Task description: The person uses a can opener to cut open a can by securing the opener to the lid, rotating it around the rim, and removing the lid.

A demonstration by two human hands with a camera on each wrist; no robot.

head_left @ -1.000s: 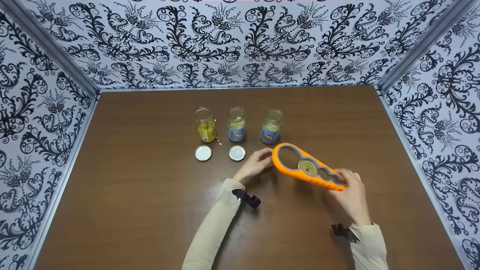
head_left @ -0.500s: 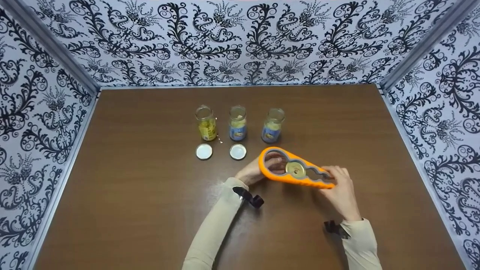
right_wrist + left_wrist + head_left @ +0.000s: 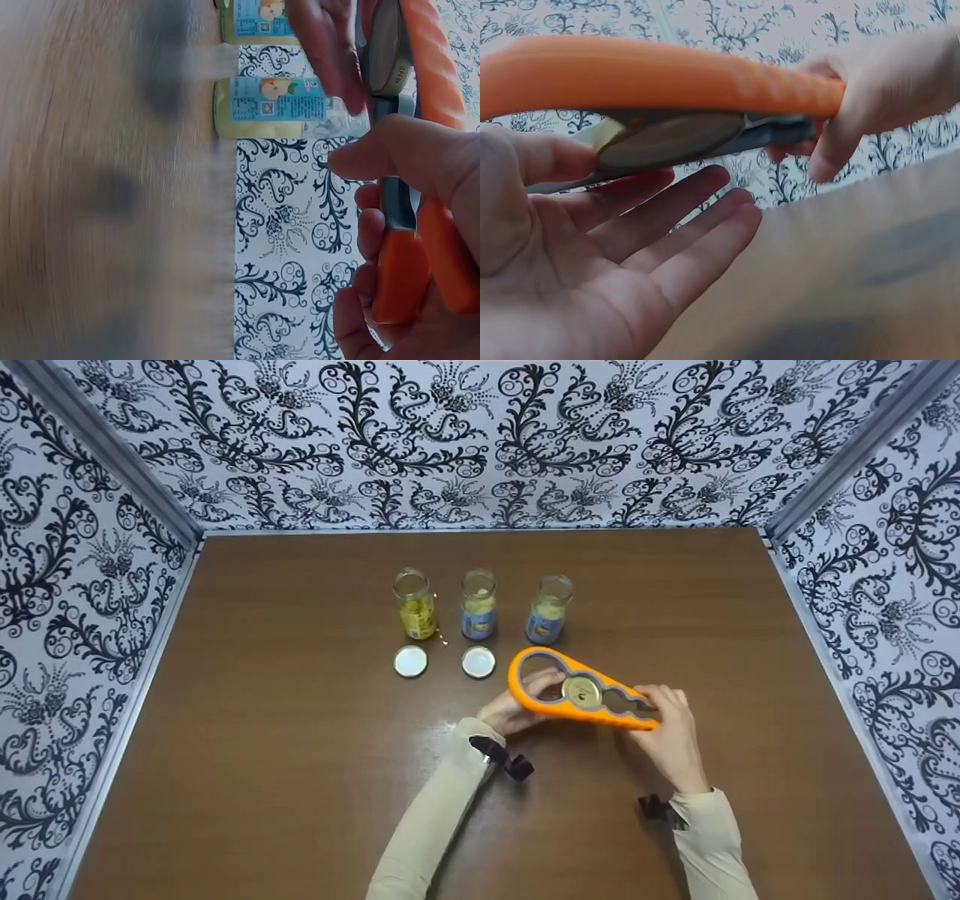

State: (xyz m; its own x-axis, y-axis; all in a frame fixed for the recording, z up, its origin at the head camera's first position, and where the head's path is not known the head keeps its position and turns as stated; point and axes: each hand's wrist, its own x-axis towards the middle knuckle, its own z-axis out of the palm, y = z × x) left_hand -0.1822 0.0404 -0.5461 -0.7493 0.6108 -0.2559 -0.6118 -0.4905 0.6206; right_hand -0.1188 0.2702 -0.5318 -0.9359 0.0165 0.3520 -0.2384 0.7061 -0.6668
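Observation:
My right hand [image 3: 671,739] grips the narrow end of an orange jar opener [image 3: 600,716] with grey scalloped inner edges. A gold jar lid [image 3: 582,691] sits in its middle opening. In the left wrist view, the lid [image 3: 675,141] shows under the orange frame. My left hand [image 3: 501,714] is below the opener's wide end, palm up, fingers loosely extended. Its thumb [image 3: 564,159] reaches the lid's edge; I cannot tell how firmly it presses. The right wrist view shows the right fingers [image 3: 370,232] curled around the opener's end.
Behind the hands stand three uncapped glass jars: one yellow-labelled [image 3: 418,619], two blue-labelled, in the middle [image 3: 478,622] and at right [image 3: 544,626]. Two white-faced lids [image 3: 410,661] lie before the left and middle jars. Small crumbs [image 3: 442,640] dot the brown table [image 3: 285,720]. Patterned walls surround it.
The opener, with the lid in it, has moved left in my right hand. My left hand has shifted from beside its wide end to underneath, and its thumb now shows through the large ring.

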